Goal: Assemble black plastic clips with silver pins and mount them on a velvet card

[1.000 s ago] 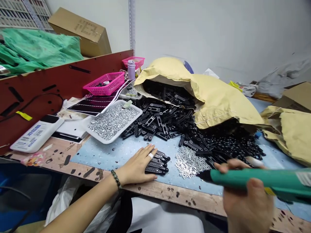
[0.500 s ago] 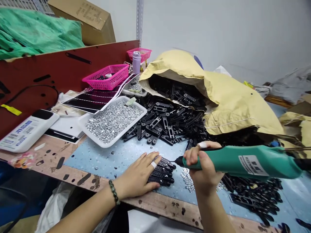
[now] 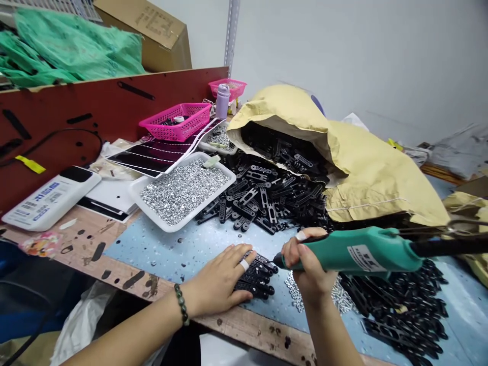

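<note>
Fingers: We spread our left fingers [image 3: 238,251] wide and press them flat on a small stack of black perforated bars [image 3: 257,277]; our right fingers [image 3: 293,249] close around a green electric screwdriver [image 3: 354,256].
Hands: Our left hand [image 3: 217,277], with a white ring [image 3: 244,264] and a beaded bracelet [image 3: 182,304], pins the stack. Our right hand [image 3: 307,269] grips from just beside it.
Just changed: The screwdriver has swung in from the right, its dark bit [image 3: 275,262] now at the stack's right end. We cannot tell whether it touches.
Stack: On a blue work mat [image 3: 152,246], near the bench edge [image 3: 244,325].
Around it: Loose silver screws [image 3: 295,295] lie just right; a heap of black bars [image 3: 263,201] and a yellow paper sack [image 3: 381,188] sit behind; a white tray of silver nuts [image 3: 179,223] rests behind and left.
</note>
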Tool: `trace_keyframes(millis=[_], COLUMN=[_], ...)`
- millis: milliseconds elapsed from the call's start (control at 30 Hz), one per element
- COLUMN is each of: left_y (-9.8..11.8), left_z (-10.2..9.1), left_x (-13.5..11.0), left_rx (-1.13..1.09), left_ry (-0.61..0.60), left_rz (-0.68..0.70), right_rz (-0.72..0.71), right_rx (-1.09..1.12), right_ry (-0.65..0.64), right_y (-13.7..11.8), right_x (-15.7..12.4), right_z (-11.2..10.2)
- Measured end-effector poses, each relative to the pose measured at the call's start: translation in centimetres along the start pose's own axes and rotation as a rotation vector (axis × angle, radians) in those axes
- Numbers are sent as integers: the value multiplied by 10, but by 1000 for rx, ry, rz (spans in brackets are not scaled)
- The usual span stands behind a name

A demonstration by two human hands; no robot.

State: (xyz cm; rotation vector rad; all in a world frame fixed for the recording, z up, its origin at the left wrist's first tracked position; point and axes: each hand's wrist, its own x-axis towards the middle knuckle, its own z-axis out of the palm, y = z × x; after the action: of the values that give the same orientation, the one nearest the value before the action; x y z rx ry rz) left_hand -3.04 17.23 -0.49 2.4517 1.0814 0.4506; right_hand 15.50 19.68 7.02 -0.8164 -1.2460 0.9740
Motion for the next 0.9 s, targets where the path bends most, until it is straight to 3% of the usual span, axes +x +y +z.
trace_keyframes(millis=[200,700,800,900], left_y=[0,5,5,6], left_z=[0,-5,-4,-4], left_x=[-2,0,-1,-1], left_rx=[25,-7,-8,-9], left_ry=[-4,10,12,4], left_rz=[-7,5,-1,-4], right_rz=[-115,-24,0,-63], right_rx=[51,-36,-50,18], right_ry=[1,-146,-163,-128], right_y=[-20,0,-4,-16], right_x=[-10,-13,-13,-15], right_z=[6,7,9,15])
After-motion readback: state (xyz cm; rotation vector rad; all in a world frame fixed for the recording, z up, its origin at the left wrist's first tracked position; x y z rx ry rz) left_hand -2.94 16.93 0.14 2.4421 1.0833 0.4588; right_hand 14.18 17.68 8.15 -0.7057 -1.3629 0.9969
